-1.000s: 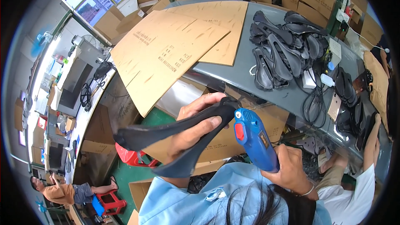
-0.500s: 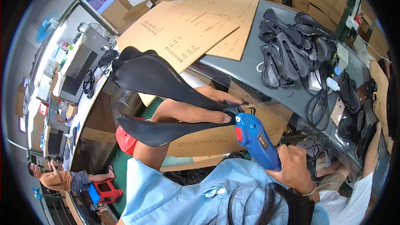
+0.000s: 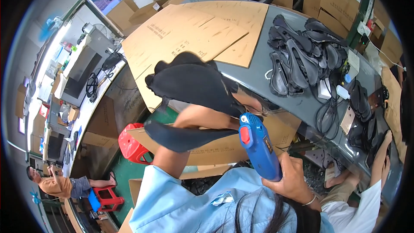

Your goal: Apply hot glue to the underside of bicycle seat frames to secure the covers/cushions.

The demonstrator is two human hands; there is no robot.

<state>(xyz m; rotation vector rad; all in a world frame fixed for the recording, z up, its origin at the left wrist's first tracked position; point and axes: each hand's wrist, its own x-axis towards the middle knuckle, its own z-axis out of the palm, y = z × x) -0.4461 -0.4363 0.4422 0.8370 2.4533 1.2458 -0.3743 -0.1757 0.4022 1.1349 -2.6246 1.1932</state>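
Observation:
A black bicycle saddle cover (image 3: 189, 82) with a scalloped edge on its upper wing is held up in front of me. My left hand (image 3: 209, 117) grips it near its narrow end; the forearm shows between the two wings, and some fingers are hidden behind the cover. My right hand (image 3: 288, 174) is wrapped round the handle of a blue hand-held power tool (image 3: 261, 149) with a red button. The tool's front end meets the narrow end of the cover, where I cannot make out its tip.
Flat cardboard sheets (image 3: 194, 30) cover part of the grey table (image 3: 263, 75). A pile of black saddle pieces (image 3: 302, 56), cables and a phone (image 3: 347, 121) lie to the right. A co-worker's hand (image 3: 384, 151) is at the right edge. A red stool (image 3: 133, 142) stands left.
The saddle cover has swung rightward at its wide end and turned, showing more of its upper wing. The blue tool and my right hand have shifted slightly left.

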